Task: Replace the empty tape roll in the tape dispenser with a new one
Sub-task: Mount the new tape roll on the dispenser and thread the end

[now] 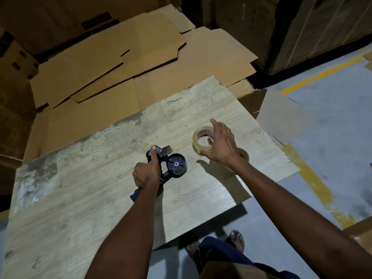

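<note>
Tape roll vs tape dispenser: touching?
Apart. The head view shows the tape roll lying to the right of the tape dispenser, with a strip of bare table plainly visible between them.

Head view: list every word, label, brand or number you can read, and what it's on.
None legible anywhere.
tape dispenser: small red hub mark, too small to read.
cardboard boxes, left: dark printed marks, too blurred.
tape roll: no print visible.

One tape dispenser point(174, 165), one clear tape roll point(195, 140) and one partly hidden brown cardboard ring point(244, 156) lie on one wooden table point(80, 198). Two hands show: a left hand point(146, 174) and a right hand point(221, 147).
</note>
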A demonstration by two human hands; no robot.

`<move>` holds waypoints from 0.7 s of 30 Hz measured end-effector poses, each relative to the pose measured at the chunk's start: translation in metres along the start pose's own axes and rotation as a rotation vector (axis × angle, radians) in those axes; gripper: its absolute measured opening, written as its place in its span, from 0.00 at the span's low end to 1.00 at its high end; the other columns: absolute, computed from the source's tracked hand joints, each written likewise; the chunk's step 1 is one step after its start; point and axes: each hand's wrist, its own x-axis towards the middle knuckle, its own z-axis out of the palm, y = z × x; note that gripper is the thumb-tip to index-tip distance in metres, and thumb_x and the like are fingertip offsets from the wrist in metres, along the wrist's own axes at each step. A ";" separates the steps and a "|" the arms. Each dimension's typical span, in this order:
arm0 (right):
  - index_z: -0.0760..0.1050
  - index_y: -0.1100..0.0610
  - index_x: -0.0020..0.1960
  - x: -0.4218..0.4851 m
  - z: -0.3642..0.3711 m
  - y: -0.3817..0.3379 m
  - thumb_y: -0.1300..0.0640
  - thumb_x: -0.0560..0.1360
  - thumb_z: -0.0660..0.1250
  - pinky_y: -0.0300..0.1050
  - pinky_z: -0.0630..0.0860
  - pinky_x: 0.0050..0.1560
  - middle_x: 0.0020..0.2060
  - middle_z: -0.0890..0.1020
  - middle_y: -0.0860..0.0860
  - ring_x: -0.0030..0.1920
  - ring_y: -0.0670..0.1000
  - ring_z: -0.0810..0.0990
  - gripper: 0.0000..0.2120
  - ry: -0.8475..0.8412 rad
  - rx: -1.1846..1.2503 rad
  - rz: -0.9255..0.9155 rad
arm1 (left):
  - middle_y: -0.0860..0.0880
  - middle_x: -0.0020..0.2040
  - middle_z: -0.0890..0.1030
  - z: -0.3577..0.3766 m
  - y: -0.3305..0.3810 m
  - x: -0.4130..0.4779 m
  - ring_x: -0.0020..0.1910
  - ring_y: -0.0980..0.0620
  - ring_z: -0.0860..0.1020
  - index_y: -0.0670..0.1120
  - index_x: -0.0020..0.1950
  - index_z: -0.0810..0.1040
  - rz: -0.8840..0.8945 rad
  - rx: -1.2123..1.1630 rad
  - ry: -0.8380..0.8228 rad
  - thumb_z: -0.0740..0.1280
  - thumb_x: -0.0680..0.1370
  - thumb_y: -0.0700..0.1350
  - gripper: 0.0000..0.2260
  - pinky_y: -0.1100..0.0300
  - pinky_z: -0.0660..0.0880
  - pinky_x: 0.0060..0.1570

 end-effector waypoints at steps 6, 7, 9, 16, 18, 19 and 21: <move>0.48 0.58 0.82 0.023 0.017 -0.014 0.38 0.64 0.81 0.62 0.70 0.69 0.73 0.65 0.61 0.73 0.64 0.65 0.61 -0.107 -0.098 0.095 | 0.39 0.53 0.83 -0.001 -0.002 -0.001 0.51 0.38 0.81 0.39 0.52 0.80 -0.049 -0.079 -0.006 0.59 0.69 0.81 0.44 0.51 0.75 0.43; 0.50 0.59 0.82 0.025 0.016 -0.017 0.38 0.64 0.81 0.61 0.70 0.69 0.72 0.65 0.61 0.73 0.64 0.65 0.60 -0.101 -0.085 0.128 | 0.39 0.52 0.83 -0.002 -0.004 -0.001 0.49 0.38 0.81 0.39 0.53 0.80 -0.058 -0.094 -0.009 0.58 0.69 0.81 0.44 0.52 0.75 0.42; 0.56 0.60 0.80 0.028 0.014 -0.018 0.37 0.62 0.81 0.59 0.72 0.68 0.71 0.68 0.61 0.73 0.62 0.67 0.58 -0.108 -0.080 0.172 | 0.39 0.51 0.82 -0.006 -0.007 -0.002 0.46 0.40 0.80 0.39 0.54 0.79 -0.082 -0.118 -0.021 0.58 0.70 0.81 0.44 0.51 0.74 0.41; 0.61 0.58 0.78 -0.006 -0.001 -0.050 0.46 0.62 0.85 0.48 0.69 0.66 0.71 0.70 0.59 0.71 0.58 0.70 0.54 -0.092 0.126 0.141 | 0.38 0.54 0.83 -0.031 -0.022 0.005 0.51 0.37 0.82 0.38 0.57 0.78 -0.087 -0.119 -0.084 0.60 0.67 0.82 0.47 0.49 0.79 0.45; 0.60 0.54 0.78 -0.020 -0.004 -0.062 0.48 0.62 0.85 0.45 0.69 0.62 0.71 0.67 0.57 0.69 0.57 0.70 0.53 -0.090 0.175 0.094 | 0.38 0.52 0.83 -0.040 -0.025 0.012 0.49 0.37 0.82 0.39 0.55 0.78 -0.081 -0.108 -0.080 0.60 0.67 0.82 0.46 0.47 0.81 0.46; 0.60 0.53 0.77 -0.026 -0.004 -0.068 0.48 0.61 0.85 0.44 0.69 0.61 0.71 0.66 0.57 0.68 0.57 0.71 0.53 -0.092 0.181 0.068 | 0.38 0.53 0.83 -0.044 -0.026 0.016 0.50 0.37 0.82 0.38 0.56 0.78 -0.084 -0.115 -0.083 0.60 0.68 0.81 0.45 0.48 0.80 0.46; 0.60 0.50 0.76 -0.034 -0.003 -0.079 0.48 0.60 0.86 0.44 0.70 0.59 0.70 0.66 0.56 0.65 0.54 0.71 0.52 -0.090 0.209 0.049 | 0.37 0.57 0.82 -0.052 -0.031 0.027 0.54 0.36 0.81 0.38 0.61 0.77 -0.089 -0.131 -0.119 0.60 0.69 0.81 0.47 0.50 0.76 0.44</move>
